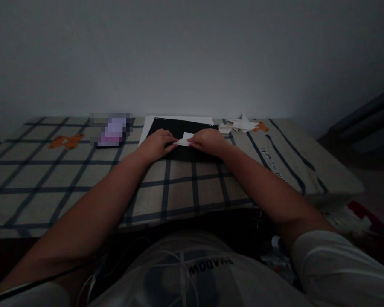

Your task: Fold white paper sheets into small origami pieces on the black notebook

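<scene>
A small folded piece of white paper [184,140] is held between my two hands, low over a black sheet or notebook cover [192,155]. My left hand [158,144] pinches its left end between thumb and fingers. At its right side my right hand [208,140] grips it the same way. One flap of the paper stands up near the right fingers. White sheets [143,135] stick out from under the black one at the back and left.
Folded white paper pieces [241,123] lie behind and right of my right hand. To the left is a phone [113,131], its screen lit and blurred out. A checked cloth [179,187] covers the table, which stands against a grey wall [192,55].
</scene>
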`<move>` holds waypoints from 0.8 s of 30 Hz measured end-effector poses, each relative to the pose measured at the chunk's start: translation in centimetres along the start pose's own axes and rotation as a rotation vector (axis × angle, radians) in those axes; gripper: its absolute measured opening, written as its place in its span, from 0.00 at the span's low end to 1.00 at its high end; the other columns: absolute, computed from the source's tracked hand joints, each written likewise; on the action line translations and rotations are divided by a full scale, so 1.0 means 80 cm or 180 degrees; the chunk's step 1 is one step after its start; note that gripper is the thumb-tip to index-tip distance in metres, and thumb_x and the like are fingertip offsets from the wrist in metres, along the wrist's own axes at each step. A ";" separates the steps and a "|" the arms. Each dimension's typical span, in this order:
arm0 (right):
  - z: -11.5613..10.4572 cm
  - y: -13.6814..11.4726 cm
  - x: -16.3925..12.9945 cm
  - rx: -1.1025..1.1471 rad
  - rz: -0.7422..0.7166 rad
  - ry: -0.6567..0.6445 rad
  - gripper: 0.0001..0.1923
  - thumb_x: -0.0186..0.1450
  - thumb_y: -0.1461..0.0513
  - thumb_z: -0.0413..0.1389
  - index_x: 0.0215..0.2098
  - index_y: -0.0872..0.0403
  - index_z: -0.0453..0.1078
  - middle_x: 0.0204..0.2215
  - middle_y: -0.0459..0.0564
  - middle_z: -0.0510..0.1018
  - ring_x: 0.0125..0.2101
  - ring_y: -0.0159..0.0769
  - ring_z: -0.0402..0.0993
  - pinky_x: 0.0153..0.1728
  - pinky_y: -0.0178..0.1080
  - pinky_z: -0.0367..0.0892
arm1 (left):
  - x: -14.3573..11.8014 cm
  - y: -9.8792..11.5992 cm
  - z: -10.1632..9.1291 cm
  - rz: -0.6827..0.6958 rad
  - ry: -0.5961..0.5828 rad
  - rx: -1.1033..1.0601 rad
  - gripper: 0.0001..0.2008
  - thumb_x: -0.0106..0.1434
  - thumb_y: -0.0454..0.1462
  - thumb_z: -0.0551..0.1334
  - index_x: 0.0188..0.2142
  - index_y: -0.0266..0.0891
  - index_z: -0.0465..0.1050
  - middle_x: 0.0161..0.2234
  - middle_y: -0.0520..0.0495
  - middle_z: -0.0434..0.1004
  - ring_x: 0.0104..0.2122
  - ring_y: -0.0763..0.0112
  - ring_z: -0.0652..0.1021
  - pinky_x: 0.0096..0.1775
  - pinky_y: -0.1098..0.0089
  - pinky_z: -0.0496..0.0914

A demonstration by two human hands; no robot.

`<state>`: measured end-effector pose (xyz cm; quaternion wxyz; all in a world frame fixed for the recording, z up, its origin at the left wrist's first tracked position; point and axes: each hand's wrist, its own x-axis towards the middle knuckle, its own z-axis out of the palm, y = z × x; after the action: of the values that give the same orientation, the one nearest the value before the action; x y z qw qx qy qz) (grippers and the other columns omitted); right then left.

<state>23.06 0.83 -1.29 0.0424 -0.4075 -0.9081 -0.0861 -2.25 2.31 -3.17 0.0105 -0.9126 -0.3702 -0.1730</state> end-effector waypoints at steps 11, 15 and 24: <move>-0.017 -0.016 -0.001 -0.0462 0.0078 -0.0281 0.19 0.73 0.60 0.48 0.44 0.56 0.81 0.39 0.58 0.84 0.36 0.42 0.77 0.33 0.40 0.57 | 0.002 0.002 0.003 -0.0070 -0.0015 0.0121 0.16 0.70 0.39 0.56 0.48 0.38 0.82 0.45 0.39 0.81 0.47 0.55 0.76 0.49 0.57 0.71; -0.021 -0.020 0.000 -0.0582 0.0032 -0.0325 0.17 0.72 0.63 0.49 0.44 0.57 0.81 0.38 0.60 0.84 0.35 0.44 0.78 0.33 0.40 0.59 | 0.002 0.006 -0.005 0.0075 -0.0202 0.0305 0.18 0.70 0.37 0.55 0.49 0.38 0.82 0.45 0.40 0.81 0.46 0.57 0.76 0.48 0.58 0.71; -0.020 -0.024 0.000 -0.0576 0.0025 -0.0391 0.17 0.72 0.63 0.49 0.45 0.59 0.81 0.39 0.64 0.85 0.38 0.48 0.80 0.35 0.42 0.64 | -0.002 0.009 -0.018 0.0243 -0.0400 0.0243 0.21 0.69 0.37 0.53 0.53 0.36 0.80 0.47 0.38 0.81 0.48 0.56 0.76 0.52 0.57 0.71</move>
<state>21.64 -0.70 0.09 -0.0500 -0.4178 -0.8959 -0.1424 -2.28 1.47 -1.79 0.0286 -0.9341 -0.3413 -0.1007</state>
